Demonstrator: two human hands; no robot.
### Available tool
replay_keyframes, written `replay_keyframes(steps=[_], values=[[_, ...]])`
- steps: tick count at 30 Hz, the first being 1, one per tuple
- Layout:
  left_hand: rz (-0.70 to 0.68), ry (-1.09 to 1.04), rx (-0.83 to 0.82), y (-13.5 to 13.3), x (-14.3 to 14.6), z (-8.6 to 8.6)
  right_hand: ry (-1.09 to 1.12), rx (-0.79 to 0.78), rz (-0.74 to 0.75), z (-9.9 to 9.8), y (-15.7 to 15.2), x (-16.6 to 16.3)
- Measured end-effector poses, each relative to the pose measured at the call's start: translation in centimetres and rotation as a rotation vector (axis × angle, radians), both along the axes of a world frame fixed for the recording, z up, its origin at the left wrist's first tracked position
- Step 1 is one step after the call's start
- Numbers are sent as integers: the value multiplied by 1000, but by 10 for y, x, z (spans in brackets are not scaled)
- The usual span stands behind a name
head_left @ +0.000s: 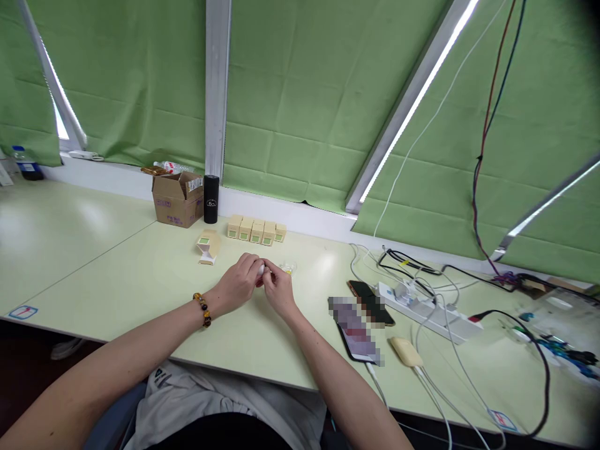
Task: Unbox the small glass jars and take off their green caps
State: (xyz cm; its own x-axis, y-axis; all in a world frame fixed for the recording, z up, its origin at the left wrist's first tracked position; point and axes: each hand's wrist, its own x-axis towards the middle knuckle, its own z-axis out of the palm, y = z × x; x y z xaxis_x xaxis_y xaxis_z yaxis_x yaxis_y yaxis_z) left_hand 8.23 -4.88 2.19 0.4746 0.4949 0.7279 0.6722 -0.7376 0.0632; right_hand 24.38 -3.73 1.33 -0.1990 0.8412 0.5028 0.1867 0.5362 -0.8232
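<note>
Both my hands meet above the middle of the table, around a small white object (261,270) whose kind I cannot make out; a bit of red shows beneath it. My left hand (240,279), with a beaded bracelet on its wrist, has its fingers curled round the object. From the other side, the fingers of my right hand (278,289) pinch at it. Just behind my right hand lies a clear plastic piece (289,267) with some yellow. An opened small carton (207,246) lies beyond my left hand, its flap out.
Several small tan boxes (255,231) stand in a row at the back, near a black tumbler (210,199) and an open cardboard box (178,199). To the right are two phones (352,330), a yellow charger-like block (405,352), a power strip (429,312) and tangled cables.
</note>
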Motion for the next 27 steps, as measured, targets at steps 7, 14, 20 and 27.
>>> replay_keyframes(steps=[7,14,20,27], values=[[4,7,-36,2,1,-2,61,-87,53,-4,6,-2],[-56,-177,-114,8,-11,-5,87,-98,171,-6,14,11],[-112,-274,-212,14,-14,-7,-47,7,0,-9,18,15],[-112,-391,-233,13,-9,-5,-55,35,-72,-4,15,10]])
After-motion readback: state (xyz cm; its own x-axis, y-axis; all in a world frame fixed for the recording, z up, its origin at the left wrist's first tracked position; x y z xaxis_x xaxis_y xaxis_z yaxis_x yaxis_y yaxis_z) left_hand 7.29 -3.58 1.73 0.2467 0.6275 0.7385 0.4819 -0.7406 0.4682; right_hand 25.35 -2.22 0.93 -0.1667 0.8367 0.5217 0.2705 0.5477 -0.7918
